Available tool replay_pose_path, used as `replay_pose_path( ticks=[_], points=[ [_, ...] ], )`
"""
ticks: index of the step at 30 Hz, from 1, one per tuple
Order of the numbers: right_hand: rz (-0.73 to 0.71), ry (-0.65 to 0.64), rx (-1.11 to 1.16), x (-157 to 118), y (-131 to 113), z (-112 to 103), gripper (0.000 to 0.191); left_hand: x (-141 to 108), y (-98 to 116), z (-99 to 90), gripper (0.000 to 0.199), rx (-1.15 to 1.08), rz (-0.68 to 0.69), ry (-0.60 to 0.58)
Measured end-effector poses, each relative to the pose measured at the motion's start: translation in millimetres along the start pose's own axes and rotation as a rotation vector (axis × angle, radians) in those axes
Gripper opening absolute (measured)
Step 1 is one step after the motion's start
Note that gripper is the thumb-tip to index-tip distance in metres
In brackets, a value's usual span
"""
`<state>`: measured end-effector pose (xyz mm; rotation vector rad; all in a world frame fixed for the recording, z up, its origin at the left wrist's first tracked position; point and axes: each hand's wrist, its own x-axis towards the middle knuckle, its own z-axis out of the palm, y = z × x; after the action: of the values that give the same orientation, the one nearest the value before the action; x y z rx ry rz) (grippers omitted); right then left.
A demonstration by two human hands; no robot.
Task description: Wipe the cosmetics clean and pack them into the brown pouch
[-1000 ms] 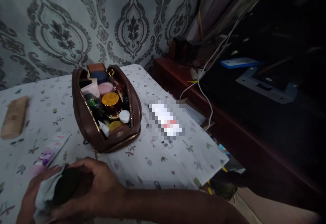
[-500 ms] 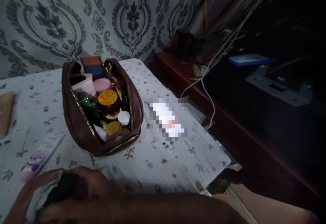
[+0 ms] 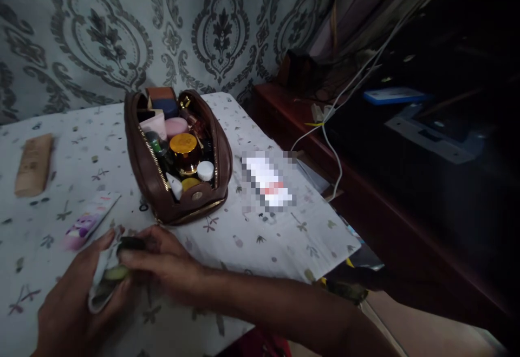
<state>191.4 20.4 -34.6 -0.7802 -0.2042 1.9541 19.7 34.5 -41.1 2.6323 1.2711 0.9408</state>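
My left hand (image 3: 77,286) is closed round a white, tissue-like piece (image 3: 97,284) and a dark greenish object with a yellow-green patch (image 3: 116,273). My right hand (image 3: 166,257) pinches the dark upper part of that object, thumb on top. Blur and fingers hide its exact kind. Just beyond both hands stands an unzipped brown toiletry bag (image 3: 148,181), packed with an amber gold-lidded jar (image 3: 184,154), a white-capped bottle (image 3: 205,170), a pink round item (image 3: 176,127) and several tubes. A white-and-pink tube with a purple cartoon (image 3: 87,224) lies close to my left hand.
A tan tube or packet (image 3: 34,164) lies at the left on the patterned white tablecloth (image 3: 260,259). A pixelated bright item (image 3: 268,182) is right of the bag. Beyond the table's right edge are white cables (image 3: 337,162) and dark red wooden furniture (image 3: 365,221).
The view has shifted, so the bag and tubes appear further right. Both hands show higher in view, with the white piece and dark object still held between them.
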Motion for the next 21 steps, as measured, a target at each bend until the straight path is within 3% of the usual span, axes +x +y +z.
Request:
replay_pose_path(
  ticks=[3,6,11,15,21],
  points=[
    [-0.048,-0.055,-0.019,1,-2,-2,0.054,7,7,2.1,0.072,0.092,0.172,0.030],
    [-0.097,-0.141,-0.031,3,0,-5,0.056,13,13,2.1,0.072,0.096,0.234,0.042],
    [-0.101,-0.199,-0.026,6,6,-3,0.043,11,11,6.3,0.068,0.094,0.082,0.048],
    [-0.069,-0.235,-0.025,4,9,-2,0.045,10,9,3.7,0.057,0.091,-0.086,0.054],
    [-0.084,-0.218,-0.143,3,11,-6,0.051,7,7,-3.3,0.043,-0.011,-0.033,0.071]
  ],
)
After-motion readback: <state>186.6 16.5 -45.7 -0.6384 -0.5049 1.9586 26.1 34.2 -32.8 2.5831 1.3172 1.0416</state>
